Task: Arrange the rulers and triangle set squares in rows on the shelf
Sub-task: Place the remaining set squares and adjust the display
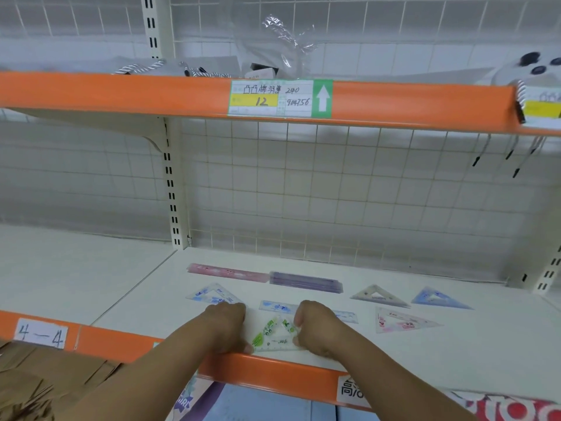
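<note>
Green set square [274, 334] between both hands' grip

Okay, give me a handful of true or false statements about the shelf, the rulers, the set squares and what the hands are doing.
1. Both hands, left and right, are on the green set square. True.
2. The pink ruler lies right of the purple ruler. False: it lies to its left.
3. The green set square is at the back by the grid. False: it is at the front edge.
4. The pink set square lies untouched to the right. True.
5. The shelf is black. False: it is white, with an orange front strip.
</note>
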`<act>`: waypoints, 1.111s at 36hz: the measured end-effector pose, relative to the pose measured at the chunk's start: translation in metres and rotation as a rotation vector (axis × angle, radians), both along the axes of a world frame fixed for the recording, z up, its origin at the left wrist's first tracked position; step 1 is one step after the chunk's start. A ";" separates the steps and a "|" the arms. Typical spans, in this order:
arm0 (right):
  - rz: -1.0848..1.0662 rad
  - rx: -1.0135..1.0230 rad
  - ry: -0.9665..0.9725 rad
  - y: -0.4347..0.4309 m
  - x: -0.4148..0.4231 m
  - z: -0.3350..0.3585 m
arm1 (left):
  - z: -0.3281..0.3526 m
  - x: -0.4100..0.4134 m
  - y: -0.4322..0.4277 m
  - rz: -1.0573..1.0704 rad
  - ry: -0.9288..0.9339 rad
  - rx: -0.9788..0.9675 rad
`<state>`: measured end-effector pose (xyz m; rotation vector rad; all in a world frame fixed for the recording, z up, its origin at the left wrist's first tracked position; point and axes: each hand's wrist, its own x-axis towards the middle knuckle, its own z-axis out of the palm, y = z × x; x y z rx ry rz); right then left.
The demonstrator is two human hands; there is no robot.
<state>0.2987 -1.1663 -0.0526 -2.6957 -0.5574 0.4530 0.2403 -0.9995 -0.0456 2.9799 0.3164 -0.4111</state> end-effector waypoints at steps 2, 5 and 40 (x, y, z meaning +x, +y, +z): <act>-0.037 0.094 0.005 -0.008 0.001 -0.001 | 0.000 0.000 0.000 -0.012 -0.001 -0.001; -0.092 0.207 -0.017 -0.021 0.005 -0.006 | 0.002 0.002 0.000 -0.025 0.007 0.008; -0.493 0.089 -0.120 -0.286 0.059 -0.008 | 0.007 0.054 -0.160 -0.339 0.053 -0.003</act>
